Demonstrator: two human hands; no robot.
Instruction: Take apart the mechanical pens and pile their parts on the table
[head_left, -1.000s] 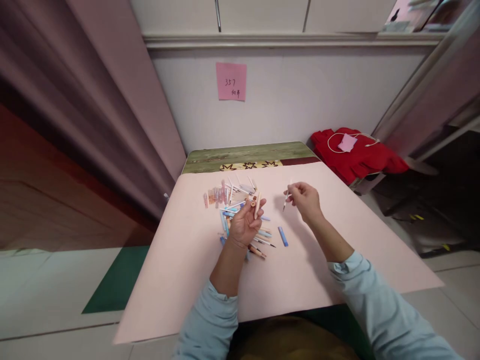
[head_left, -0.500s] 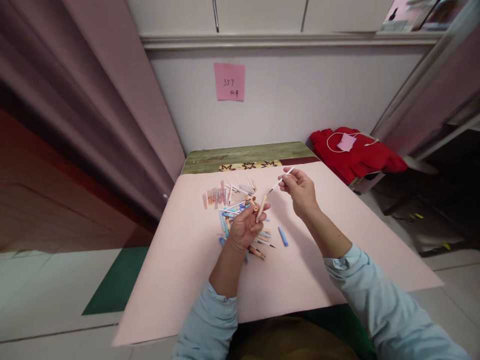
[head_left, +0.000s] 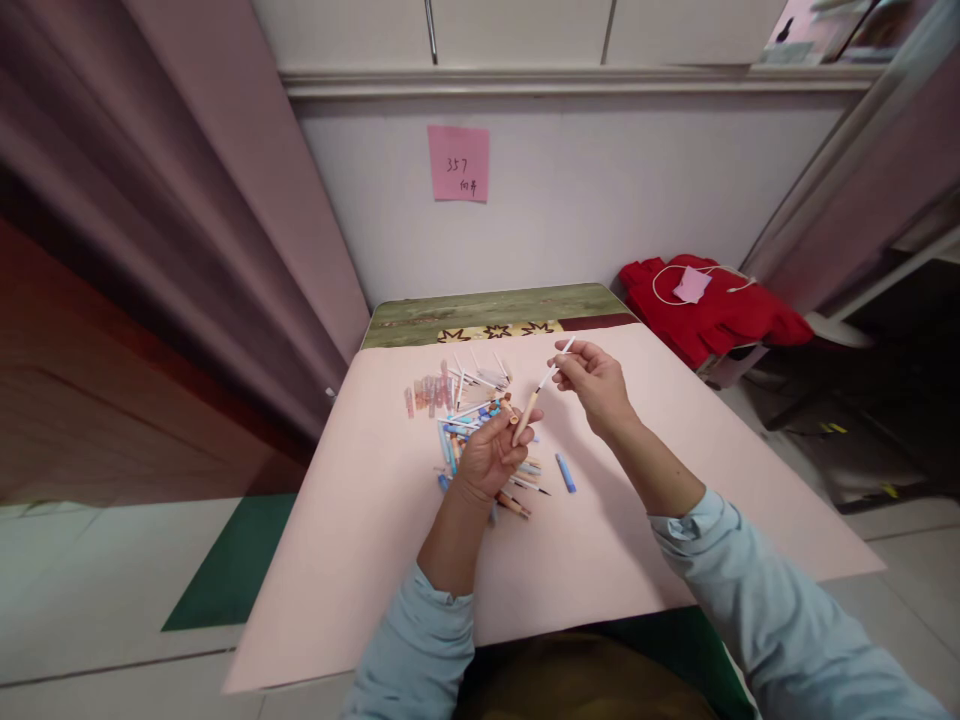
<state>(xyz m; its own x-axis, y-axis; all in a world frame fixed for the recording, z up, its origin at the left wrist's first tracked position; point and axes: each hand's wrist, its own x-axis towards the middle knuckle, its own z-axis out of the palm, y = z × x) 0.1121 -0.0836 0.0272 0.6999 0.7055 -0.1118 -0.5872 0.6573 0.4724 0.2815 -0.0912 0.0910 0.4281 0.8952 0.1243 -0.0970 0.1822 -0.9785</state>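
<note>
My left hand (head_left: 493, 455) is closed on a beige pen barrel (head_left: 525, 420), which it holds tilted with the upper end toward my right hand. A short tan-brown piece, perhaps a cap (head_left: 510, 409), shows at the same fingers. Between the thumb and fingers of my right hand (head_left: 595, 380) is a thin white pen refill (head_left: 556, 364). Its dark lower tip meets the top of the barrel; how far inside it goes I cannot tell. Below and behind my left hand lies a pile of blue and brown pen parts (head_left: 469, 425), partly hidden by that hand.
Further back lie several loose white refills (head_left: 487, 377) and a row of pinkish clear pieces (head_left: 430, 392). A single blue pen part (head_left: 565, 473) rests right of the pile. Pale pink paper (head_left: 360, 520) covers the table. Red cloth (head_left: 705, 310) with a white cable sits beyond the right edge.
My right hand has moved down and left, bringing the refill from just above the barrel to its upper end. My left hand has stayed in place.
</note>
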